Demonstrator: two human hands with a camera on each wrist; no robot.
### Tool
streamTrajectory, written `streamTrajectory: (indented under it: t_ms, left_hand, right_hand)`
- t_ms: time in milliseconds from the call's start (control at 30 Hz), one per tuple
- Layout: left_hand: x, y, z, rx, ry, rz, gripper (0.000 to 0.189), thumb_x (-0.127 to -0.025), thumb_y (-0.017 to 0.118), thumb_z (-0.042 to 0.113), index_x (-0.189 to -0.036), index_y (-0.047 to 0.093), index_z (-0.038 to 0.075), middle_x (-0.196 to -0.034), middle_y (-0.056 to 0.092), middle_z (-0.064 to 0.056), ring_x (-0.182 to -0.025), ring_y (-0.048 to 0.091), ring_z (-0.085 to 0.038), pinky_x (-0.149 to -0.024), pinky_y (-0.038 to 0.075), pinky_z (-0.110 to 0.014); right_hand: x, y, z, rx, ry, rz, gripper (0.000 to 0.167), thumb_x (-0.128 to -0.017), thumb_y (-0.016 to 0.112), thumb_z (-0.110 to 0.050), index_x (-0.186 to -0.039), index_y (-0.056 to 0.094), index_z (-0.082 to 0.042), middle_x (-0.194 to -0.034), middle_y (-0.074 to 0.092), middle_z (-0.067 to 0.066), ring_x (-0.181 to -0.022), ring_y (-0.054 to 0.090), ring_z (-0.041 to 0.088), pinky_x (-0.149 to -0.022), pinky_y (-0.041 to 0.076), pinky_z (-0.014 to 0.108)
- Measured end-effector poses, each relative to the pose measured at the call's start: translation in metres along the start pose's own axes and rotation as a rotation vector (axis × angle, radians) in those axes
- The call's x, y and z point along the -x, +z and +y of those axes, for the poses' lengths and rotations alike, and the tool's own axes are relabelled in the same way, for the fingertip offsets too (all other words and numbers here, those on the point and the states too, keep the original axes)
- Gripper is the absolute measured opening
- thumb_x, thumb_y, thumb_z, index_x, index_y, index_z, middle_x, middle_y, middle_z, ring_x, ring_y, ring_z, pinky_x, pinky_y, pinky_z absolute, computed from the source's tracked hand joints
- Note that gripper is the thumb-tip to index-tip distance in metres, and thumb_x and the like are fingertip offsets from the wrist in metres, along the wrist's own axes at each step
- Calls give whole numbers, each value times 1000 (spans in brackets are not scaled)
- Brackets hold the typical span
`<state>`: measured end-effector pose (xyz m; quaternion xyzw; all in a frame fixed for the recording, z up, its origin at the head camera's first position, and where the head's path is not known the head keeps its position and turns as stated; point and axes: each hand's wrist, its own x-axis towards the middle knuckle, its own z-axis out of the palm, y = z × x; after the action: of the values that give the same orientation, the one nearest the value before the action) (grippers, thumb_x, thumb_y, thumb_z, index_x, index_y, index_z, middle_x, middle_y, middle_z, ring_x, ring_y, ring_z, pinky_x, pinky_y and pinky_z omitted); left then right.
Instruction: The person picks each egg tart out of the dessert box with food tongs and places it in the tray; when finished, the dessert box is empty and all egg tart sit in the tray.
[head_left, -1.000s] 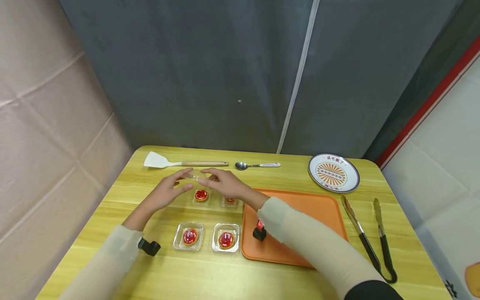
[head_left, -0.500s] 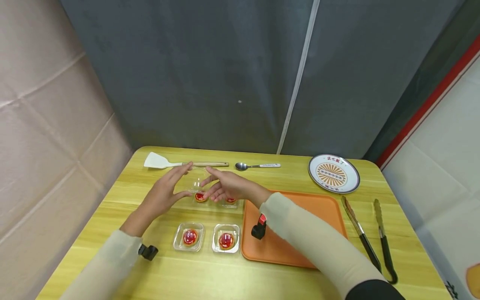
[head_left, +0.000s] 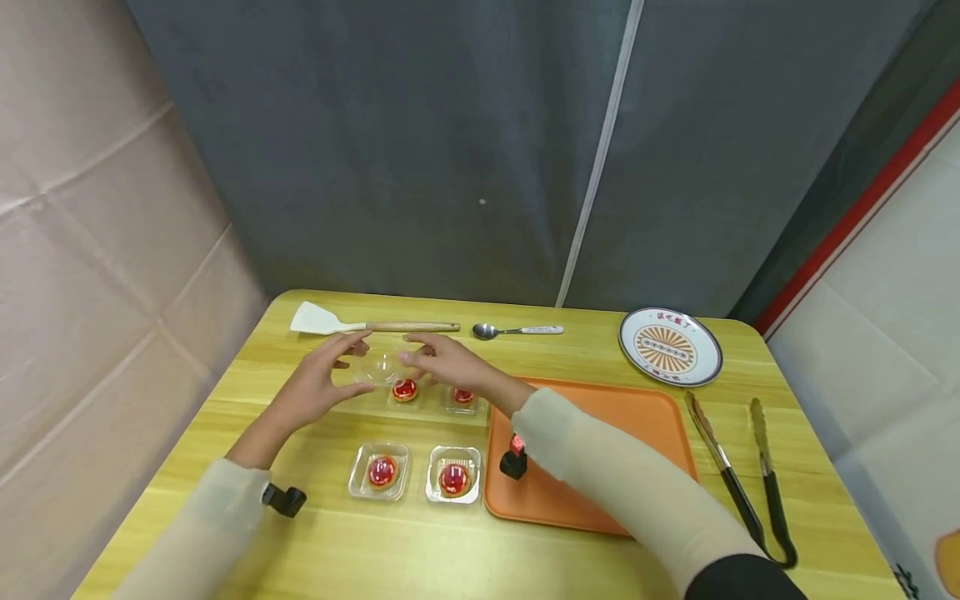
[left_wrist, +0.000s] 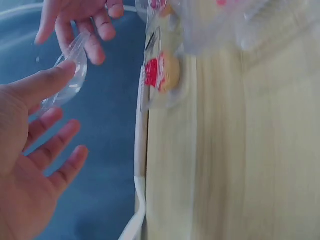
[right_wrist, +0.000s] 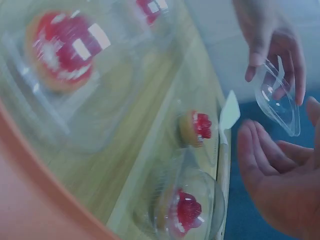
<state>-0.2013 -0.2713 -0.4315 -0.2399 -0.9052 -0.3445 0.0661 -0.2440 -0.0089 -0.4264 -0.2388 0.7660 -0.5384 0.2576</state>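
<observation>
A clear domed plastic lid (head_left: 381, 367) is held tilted above the table by my left hand (head_left: 318, 375), between thumb and fingers. My right hand (head_left: 450, 364) is at the lid's right side, its fingers loosely bent. In the right wrist view, a corner of the lid (right_wrist: 280, 102) lies between the right thumb and fingers, with no firm grip showing. Just below the hands, a red-topped tart (head_left: 405, 390) and a second tart (head_left: 462, 397) sit in clear plastic boxes. Nearer me, two more tarts, left (head_left: 382, 472) and right (head_left: 453, 480), are in similar boxes.
An orange tray (head_left: 592, 500) lies under my right forearm. Along the back are a white spatula (head_left: 315, 319), a spoon (head_left: 517, 331) and a patterned plate (head_left: 670, 347). Black-handled tongs (head_left: 738, 492) lie at the right. A grey curtain (head_left: 412, 167) hangs behind the table.
The lid has shifted slightly left with my left hand. My right fingers spread away from the lid half a second ago and are now bent closer beside it. The boxed tarts stayed put.
</observation>
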Motion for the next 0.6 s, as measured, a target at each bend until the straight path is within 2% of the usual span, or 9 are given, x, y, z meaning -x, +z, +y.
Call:
streamTrajectory:
  t_ms: [100,167,300,467,600]
  left_hand:
    - [2,-4,-8,67,-81,-43,84,-84,87,15,-155,44,8,-129,61,-18,-120,60,-37,-95,56,-58]
    - [4,-5,-15,111,-119,-64,83,-85,87,16,-155,44,8,-131,61,-20,-121,60,-40,-96,55,-59]
    - [10,-5,-28,208,-170,-88,83,-87,85,17,-157,41,7,-136,59,-22,-124,59,-43,-98,55,-58]
    - [17,-6,-44,263,-213,-116,84,-90,82,18,-160,36,7,-147,54,-23,-131,55,-45,-98,57,-49]
    - [22,-9,-53,291,-222,-128,83,-93,79,15,-161,33,7,-152,50,-23,-136,49,-46,-107,48,-59]
  right_hand:
    - [-4,8,3,240,-86,62,76,-98,71,-40,-161,36,-15,-145,59,8,-127,61,28,-100,56,43]
    - [-8,15,4,332,-108,81,83,-93,78,-38,-162,35,-16,-151,55,4,-132,57,26,-101,55,37]
    - [-14,29,3,425,-98,103,90,-89,83,-34,-162,34,-14,-156,49,5,-136,54,26,-105,53,37]
    - [-25,43,1,559,-80,130,88,-90,81,-38,-160,36,-12,-150,55,5,-135,54,23,-111,48,37]
    - [-33,52,2,609,-46,140,87,-90,81,-42,-160,37,-14,-147,58,0,-135,54,20,-112,47,36]
